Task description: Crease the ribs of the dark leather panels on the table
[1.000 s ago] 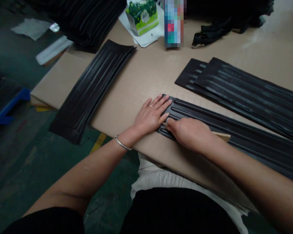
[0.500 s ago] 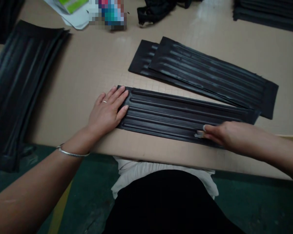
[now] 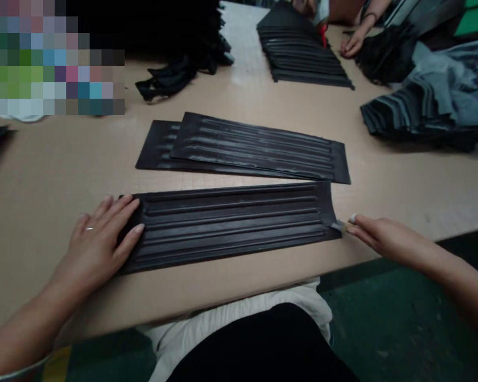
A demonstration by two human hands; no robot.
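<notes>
A black ribbed panel [image 3: 231,215] lies flat on the table in front of me, its long raised ridges running left to right. My left hand [image 3: 101,236] rests on its left end with the fingers extended. At the opposite end, my right hand [image 3: 376,233] pinches a small brush [image 3: 338,226] with a pale tip, which touches the panel near its lower right corner. The brush's handle is mostly hidden by the hand. Just behind lie two similar panels, the upper one [image 3: 258,148] overlapping the lower one [image 3: 155,146].
Across the table [image 3: 239,95], another person's hand [image 3: 354,42] is beside fanned black pieces [image 3: 302,53] and a red-tipped bottle [image 3: 322,32]. A grey and black fabric pile [image 3: 414,106] sits at right. Black strips [image 3: 165,82] lie at the back.
My right hand has moved the brush along the panel to its right end. The view has swung right, bringing the other person's hands into sight. My left hand stays on the left end.
</notes>
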